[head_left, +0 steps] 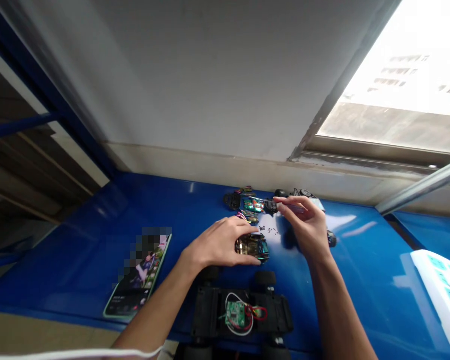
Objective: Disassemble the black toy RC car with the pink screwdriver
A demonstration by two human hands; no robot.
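My left hand point(225, 242) is closed around a small toy car body shell point(252, 247), thumb on one side and fingers on the other, low over the blue table. My right hand point(303, 222) pinches a slim screwdriver point(264, 200), its thin shaft pointing left; its handle is mostly covered by the fingers. Beneath the shaft lie colourful toy car parts point(251, 204). Several tiny dark screws point(272, 231) are scattered between the hands. Closest to me sits a black toy car chassis point(206, 312) with a green circuit board point(235, 314) and loose wires.
A phone point(144, 277) with a lit screen lies to the left on the blue table point(195, 200). Other black car parts point(298, 193) stand behind my right hand, by the wall. A white power strip point(435, 295) is at the right. A white cable point(97, 353) crosses the lower left.
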